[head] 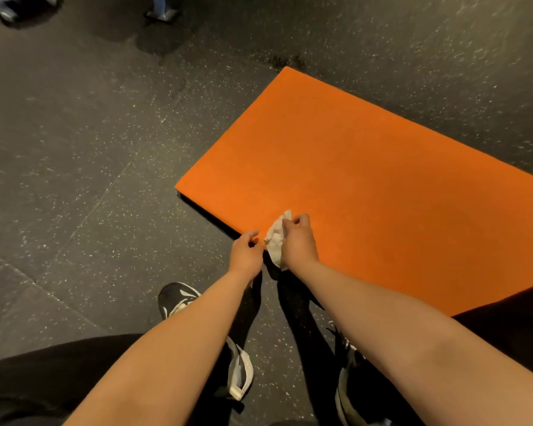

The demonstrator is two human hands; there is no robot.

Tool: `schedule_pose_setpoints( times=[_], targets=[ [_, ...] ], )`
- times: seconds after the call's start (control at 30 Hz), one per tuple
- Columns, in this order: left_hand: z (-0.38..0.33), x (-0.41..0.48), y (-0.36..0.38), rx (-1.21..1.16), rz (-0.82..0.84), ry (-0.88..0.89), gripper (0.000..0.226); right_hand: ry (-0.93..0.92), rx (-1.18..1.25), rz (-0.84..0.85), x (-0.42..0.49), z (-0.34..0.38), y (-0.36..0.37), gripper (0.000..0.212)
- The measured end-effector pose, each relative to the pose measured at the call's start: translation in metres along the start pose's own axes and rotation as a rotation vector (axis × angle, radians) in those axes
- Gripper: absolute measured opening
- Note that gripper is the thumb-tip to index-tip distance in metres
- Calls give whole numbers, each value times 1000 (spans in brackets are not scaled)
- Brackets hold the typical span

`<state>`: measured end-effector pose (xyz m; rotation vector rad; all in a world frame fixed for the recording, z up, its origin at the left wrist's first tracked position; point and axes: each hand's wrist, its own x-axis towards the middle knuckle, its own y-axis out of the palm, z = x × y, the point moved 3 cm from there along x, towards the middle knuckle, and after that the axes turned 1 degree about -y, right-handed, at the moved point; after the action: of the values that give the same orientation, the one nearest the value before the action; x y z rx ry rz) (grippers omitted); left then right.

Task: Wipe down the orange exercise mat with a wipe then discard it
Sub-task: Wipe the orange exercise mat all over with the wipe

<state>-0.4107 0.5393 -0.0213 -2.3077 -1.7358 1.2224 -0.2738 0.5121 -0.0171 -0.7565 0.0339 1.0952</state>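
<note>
Both arms reach down. The right hand (299,242) has its grip closed on the crumpled wipe (276,238) at the mat (366,179) edge. The left hand (246,252) is curled beside it, grip unclear.

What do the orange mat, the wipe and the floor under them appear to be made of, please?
The orange mat looks like matte foam: flat, uniform, with a visible edge thickness. The wipe, gripped by the right hand, looks like thin crumpled white nonwoven or paper. The floor looks like dark speckled rubber tile, seams showing.
</note>
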Motion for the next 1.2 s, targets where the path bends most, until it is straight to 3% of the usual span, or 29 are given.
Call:
schedule_pose_setpoints(
  times=[0.13, 0.2, 0.27, 0.43, 0.6, 0.77, 0.83, 0.93, 1.07, 1.13, 1.2],
  targets=[
    [9, 23, -5, 26, -21, -44, 46, -79, -516, 84, 23, -16, 16, 18],
    [12, 33, -6, 18, -34, -72, 47, -94, -579, 132, 31, -19, 30, 21],
    [14, 42, -8, 11, -71, -100, 45, -174, -612, 161, 37, -16, 43, 38],
    [25, 58, -10, -50, -131, -105, 44, -481, -728, 256, 37, 4, 83, 59],
    [38, 65, -17, -20, -68, -90, 49, -676, -846, 353, 54, 1, 95, 70],
    [35, 63, -25, 62, -27, -41, 43, -414, -831, 171, 89, 11, 75, 72],
    [35, 65, -26, 61, -42, -40, 43, -375, -783, 188, 88, 15, 78, 79],
    [34, 63, -24, -26, -91, -57, 45, -515, -694, 313, 60, 9, 96, 83],
    [33, 61, -25, -104, -86, -120, 51, -728, -651, 522, 44, 0, 104, 71],
    [34, 62, -26, -42, -42, -127, 54, -737, -746, 550, 57, 1, 96, 67],
    [34, 64, -28, 15, -6, -141, 59, -642, -813, 474, 72, 4, 87, 61]
  ],
)
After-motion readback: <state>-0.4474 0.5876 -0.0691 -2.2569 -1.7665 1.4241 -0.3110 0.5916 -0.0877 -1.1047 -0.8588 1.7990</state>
